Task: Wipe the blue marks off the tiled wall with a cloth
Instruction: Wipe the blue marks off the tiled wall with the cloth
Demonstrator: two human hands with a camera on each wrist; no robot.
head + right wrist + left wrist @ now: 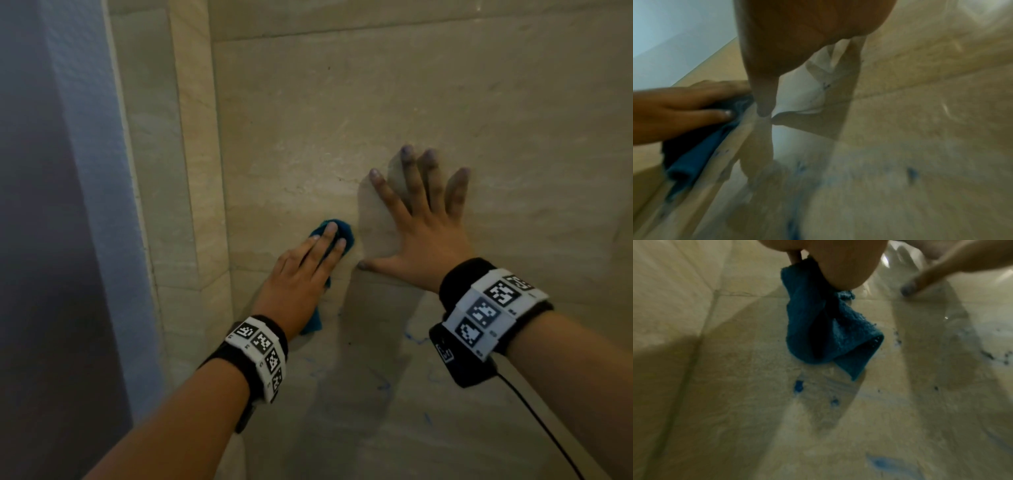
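Note:
My left hand [325, 243] presses a blue cloth [344, 230] flat against the beige tiled wall [376, 102] with straight fingers. The cloth's tail [818, 331] hangs below the palm. My right hand [424, 222] lies flat on the wall just right of the cloth, fingers spread, holding nothing. Its fingertips look stained blue. Blue marks [416, 339] show faintly on the tile below both hands, with more smears [383, 387] lower down. In the left wrist view a blue spot [798, 386] sits just under the cloth. The right wrist view shows blurred blue marks [911, 173].
A raised tile border strip [198, 137] runs down the wall left of the cloth. Beyond it stands a grey-blue painted surface [68, 205]. A black cable [548, 431] trails from my right wristband.

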